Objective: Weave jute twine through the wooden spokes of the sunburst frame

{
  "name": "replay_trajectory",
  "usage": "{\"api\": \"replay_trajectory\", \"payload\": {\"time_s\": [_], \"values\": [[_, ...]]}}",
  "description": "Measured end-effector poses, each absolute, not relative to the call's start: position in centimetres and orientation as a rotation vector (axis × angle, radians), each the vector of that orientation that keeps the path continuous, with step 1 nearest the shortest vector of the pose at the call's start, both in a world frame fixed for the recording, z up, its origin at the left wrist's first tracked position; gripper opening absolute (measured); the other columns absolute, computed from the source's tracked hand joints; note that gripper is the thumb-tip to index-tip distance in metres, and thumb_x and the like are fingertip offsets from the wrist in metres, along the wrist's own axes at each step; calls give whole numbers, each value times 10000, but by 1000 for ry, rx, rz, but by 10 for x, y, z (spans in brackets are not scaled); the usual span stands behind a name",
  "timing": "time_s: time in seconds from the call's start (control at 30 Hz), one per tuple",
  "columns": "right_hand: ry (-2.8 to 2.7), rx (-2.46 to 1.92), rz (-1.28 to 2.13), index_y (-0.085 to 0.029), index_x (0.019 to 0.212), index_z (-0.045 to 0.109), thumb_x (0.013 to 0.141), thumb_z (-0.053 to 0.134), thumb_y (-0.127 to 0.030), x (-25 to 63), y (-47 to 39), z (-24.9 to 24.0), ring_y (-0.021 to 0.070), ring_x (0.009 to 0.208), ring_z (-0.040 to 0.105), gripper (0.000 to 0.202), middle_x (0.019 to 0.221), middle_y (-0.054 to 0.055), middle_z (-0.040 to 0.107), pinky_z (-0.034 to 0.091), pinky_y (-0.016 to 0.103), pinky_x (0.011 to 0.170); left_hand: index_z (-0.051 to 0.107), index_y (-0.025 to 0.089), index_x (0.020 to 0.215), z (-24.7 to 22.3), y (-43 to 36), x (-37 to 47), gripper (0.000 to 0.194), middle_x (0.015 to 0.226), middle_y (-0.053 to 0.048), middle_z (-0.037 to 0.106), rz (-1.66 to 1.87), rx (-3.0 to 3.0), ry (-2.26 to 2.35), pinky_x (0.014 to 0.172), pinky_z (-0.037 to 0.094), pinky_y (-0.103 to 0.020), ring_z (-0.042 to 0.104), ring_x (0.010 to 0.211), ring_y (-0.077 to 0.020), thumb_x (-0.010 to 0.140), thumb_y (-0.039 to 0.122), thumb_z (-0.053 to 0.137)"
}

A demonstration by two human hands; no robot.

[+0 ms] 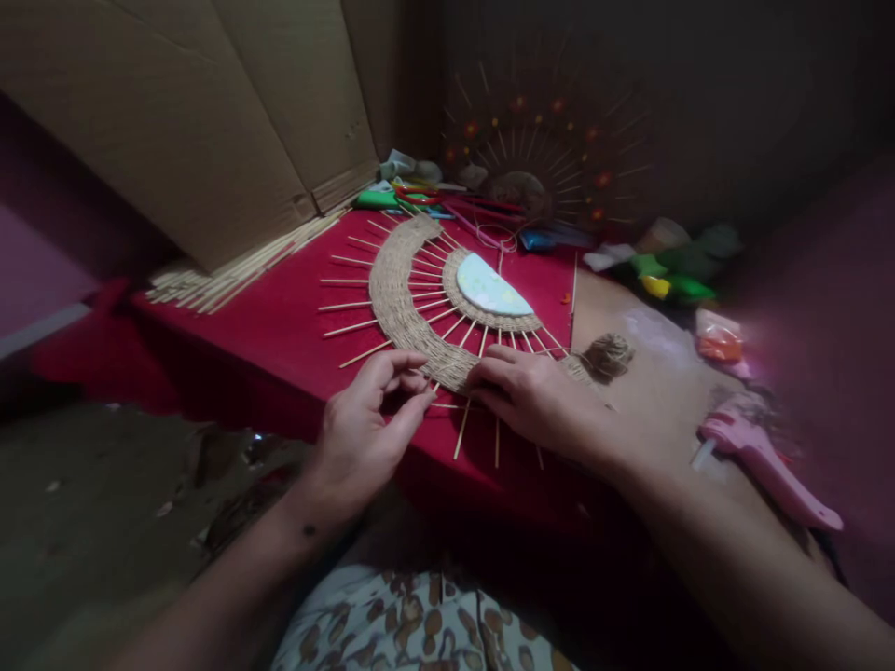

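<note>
A half-round fan of thin wooden sticks, woven with natural twine, lies on the red cloth; its broad woven band (395,284) curves around a smaller inner band. At its center is a pale blue half-disc (489,287). My left hand (367,419) is closed in a pinch at the band's near edge, with a strand of twine (451,406) running from its fingertips toward my right hand. With fingers curled over the near right part of the band, my right hand (535,391) grips it and hides what lies underneath. A small twine ball (610,356) sits just beyond.
Loose sticks (244,266) lie along a cardboard panel (174,121) at left. Behind stand scissors (419,194), colored packets and a finished-looking decorated stick fan (524,140). A pink glue gun (762,457) rests at right. The table's front edge runs below my hands.
</note>
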State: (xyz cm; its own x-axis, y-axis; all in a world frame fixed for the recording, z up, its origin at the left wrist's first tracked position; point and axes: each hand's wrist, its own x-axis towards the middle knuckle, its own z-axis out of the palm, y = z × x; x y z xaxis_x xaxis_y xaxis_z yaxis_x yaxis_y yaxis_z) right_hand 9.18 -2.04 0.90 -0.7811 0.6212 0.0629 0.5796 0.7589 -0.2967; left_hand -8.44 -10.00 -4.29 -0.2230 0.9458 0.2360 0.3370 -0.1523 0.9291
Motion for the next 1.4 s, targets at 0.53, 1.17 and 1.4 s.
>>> {"api": "replay_trajectory", "payload": {"time_s": [0.53, 1.17, 1.4], "values": [[-2603, -532, 921, -164, 783, 534, 898, 524, -233, 88, -68, 26, 84, 609, 464, 135, 712, -11, 546, 382, 203, 552, 563, 193, 1077, -38, -96, -87, 294, 832, 0, 627, 1329, 1418, 1527, 725, 494, -255, 620, 786, -137, 800, 276, 622], [-2565, -894, 753, -170, 837, 654, 839, 542, -84, 106, -22, 20, 104, 736, 598, 141, 805, 3, 671, 450, 225, 684, 580, 181, 1027, -33, -99, -89, 278, 847, -13, 636, 1351, 1381, 1513, 738, 499, -252, 615, 793, -135, 770, 257, 653], [-3016, -625, 290, -215, 931, 672, 910, 483, -179, 100, -17, 18, 96, 654, 527, 194, 888, 34, 602, 306, 234, 520, 588, 212, 1045, -34, -115, -85, 273, 886, -17, 659, 1372, 1438, 1538, 760, 536, -253, 640, 822, -147, 788, 274, 655]]}}
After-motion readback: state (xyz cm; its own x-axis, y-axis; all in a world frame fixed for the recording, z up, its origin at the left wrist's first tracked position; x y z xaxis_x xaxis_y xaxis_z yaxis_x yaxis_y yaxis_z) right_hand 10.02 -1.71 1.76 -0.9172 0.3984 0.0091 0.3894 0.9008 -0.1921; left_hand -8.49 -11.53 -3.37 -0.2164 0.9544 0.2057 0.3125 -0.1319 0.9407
